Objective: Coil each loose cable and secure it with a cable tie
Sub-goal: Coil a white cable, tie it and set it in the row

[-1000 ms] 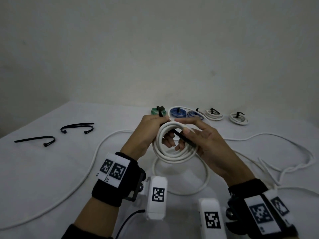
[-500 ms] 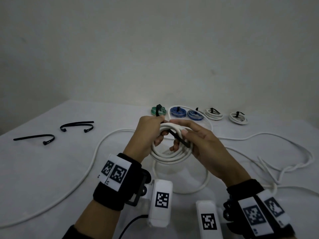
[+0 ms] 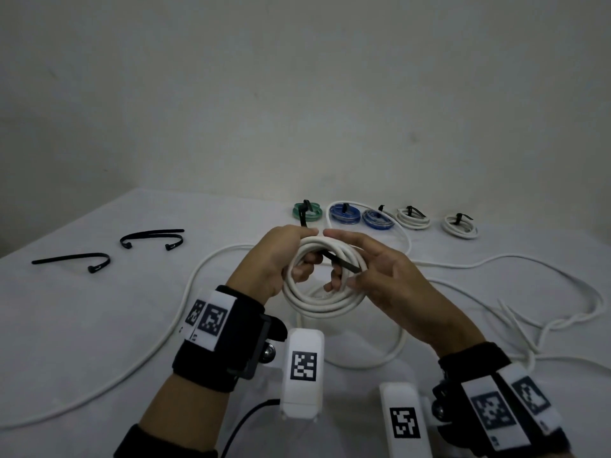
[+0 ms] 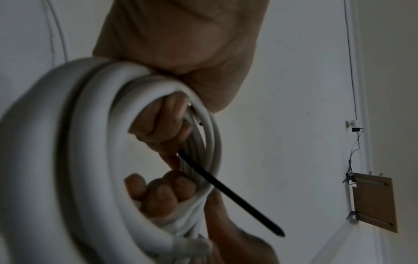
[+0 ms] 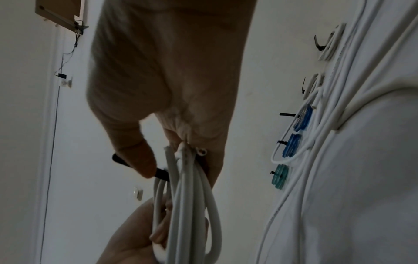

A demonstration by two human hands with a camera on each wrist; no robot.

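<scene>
Five tied coils [image 3: 380, 217] sit in a row at the far side of the counter [image 3: 82, 325]: one green, two blue and two white, each with a black tie on it, so that part of the job looks finished. A sixth cable is in hand now: the white coil [image 3: 322, 285] is held up above the counter between both hands, and a black tie [image 3: 342, 264] runs across its top strands. The left hand [image 3: 281, 256] has its grip closed around the coil's far-left side, fingers hooked through the ring, with one end of the tie sticking up beside it. The right hand [image 3: 383, 279] grasps the coil's right side, thumb on the tie's free tail. The tail does not look threaded through its head yet, so closing and tightening are probably still to come. Loose white cable [image 3: 496, 269] is strewn over the right of the counter and sweeps round the near left, so more coiling remains. Three spare ties [image 3: 99, 256] lie at the far left, well apart from the hands.
</scene>
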